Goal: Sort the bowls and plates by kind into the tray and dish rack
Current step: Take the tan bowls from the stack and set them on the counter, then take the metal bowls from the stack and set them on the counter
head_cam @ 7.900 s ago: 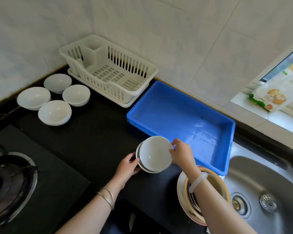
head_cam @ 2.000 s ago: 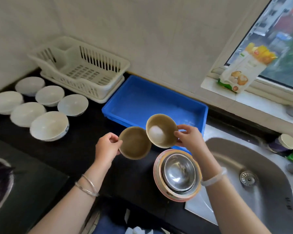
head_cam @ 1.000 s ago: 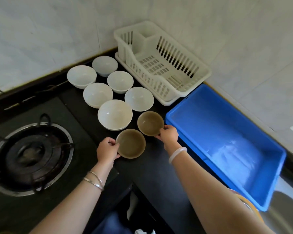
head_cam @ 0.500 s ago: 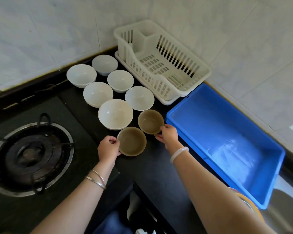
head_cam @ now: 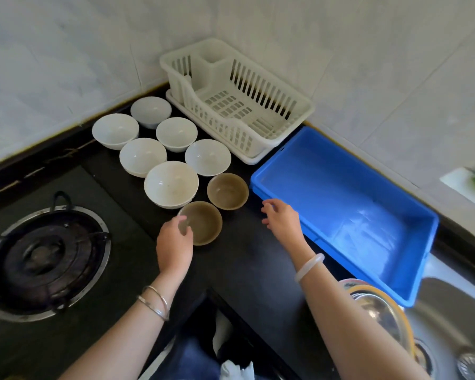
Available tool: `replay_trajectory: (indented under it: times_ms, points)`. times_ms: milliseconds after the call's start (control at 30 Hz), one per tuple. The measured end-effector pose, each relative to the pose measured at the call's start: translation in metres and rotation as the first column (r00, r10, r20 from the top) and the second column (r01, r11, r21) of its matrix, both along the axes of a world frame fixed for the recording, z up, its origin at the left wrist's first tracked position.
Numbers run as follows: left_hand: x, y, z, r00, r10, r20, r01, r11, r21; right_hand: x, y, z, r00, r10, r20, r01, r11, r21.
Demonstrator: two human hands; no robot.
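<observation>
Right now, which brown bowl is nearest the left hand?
The nearer brown bowl, in front of the largest white bowl: the left hand overlaps its rim. The other brown bowl sits by the tray.

Left hand [head_cam: 174, 242]: the wrist behind it carries two thin, plain silver bangles [head_cam: 155, 303], lying close together. Right hand [head_cam: 281, 219]: the wrist carries one thicker, smooth pale bangle [head_cam: 310, 266], milky and slightly translucent. Both forearms are bare to the frame edge; blue denim-like cloth [head_cam: 187, 360] shows at 6 o'clock.
</observation>
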State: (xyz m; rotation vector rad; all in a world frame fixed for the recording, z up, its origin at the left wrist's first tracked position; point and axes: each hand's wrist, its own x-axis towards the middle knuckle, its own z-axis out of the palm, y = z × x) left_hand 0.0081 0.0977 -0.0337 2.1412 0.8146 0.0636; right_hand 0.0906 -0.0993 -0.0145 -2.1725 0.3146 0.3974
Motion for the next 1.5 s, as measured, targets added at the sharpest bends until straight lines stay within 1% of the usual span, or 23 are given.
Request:
replay_trajectory:
  times_ms: [100,200,333,433,567,700,800,933,1033,1233,1400,1500]
  points:
    - [-0.002,-0.033,0.009,0.99,-0.14,0.035,0.141,0.99,-0.03,-0.027,-0.036,0.014,0.996,0.026,0.081,-0.016,0.992,-0.127]
    - [-0.004,-0.077,0.011,0.949,-0.312,0.043,0.313,0.949,-0.035,-0.06,-0.083,0.021,0.994,-0.029,0.11,0.056,0.964,-0.259]
    - [-0.012,-0.147,0.01,0.861,-0.509,0.01,0.509,0.861,-0.009,-0.109,-0.148,0.024,0.982,-0.141,0.122,0.18,0.888,-0.423]
    - [-0.023,-0.194,0.011,0.769,-0.639,0.02,0.639,0.769,0.005,-0.144,-0.19,0.024,0.977,-0.173,0.126,0.214,0.817,-0.536]
    - [-0.041,-0.238,0.013,0.641,-0.767,0.027,0.768,0.64,-0.026,-0.185,-0.227,0.018,0.962,-0.245,0.117,0.267,0.774,-0.574]
    - [-0.053,-0.262,0.011,0.576,-0.817,0.013,0.817,0.577,0.002,-0.203,-0.235,0.007,0.958,-0.282,0.058,0.255,0.738,-0.624]
    - [-0.056,-0.267,0.008,0.563,-0.826,-0.007,0.826,0.563,0.033,-0.203,-0.231,0.001,0.952,-0.3,0.065,0.273,0.735,-0.621]
    - [-0.056,-0.269,0.008,0.552,-0.833,-0.037,0.833,0.551,0.049,-0.2,-0.231,-0.001,0.924,-0.369,0.103,0.357,0.733,-0.579]
    - [-0.056,-0.269,0.008,0.551,-0.834,-0.031,0.834,0.549,0.052,-0.203,-0.234,-0.001,0.906,-0.408,0.116,0.402,0.739,-0.54]
    - [-0.056,-0.272,0.005,0.572,-0.82,-0.023,0.82,0.572,0.019,-0.211,-0.244,0.007,0.851,-0.51,0.123,0.518,0.779,-0.353]
    - [-0.053,-0.276,0.006,0.599,-0.797,-0.071,0.799,0.601,-0.001,-0.221,-0.257,0.019,0.794,-0.585,0.165,0.607,0.756,-0.244]
    - [-0.051,-0.277,0.007,0.598,-0.799,-0.06,0.801,0.598,0.018,-0.227,-0.262,0.023,0.778,-0.606,0.163,0.628,0.745,-0.227]
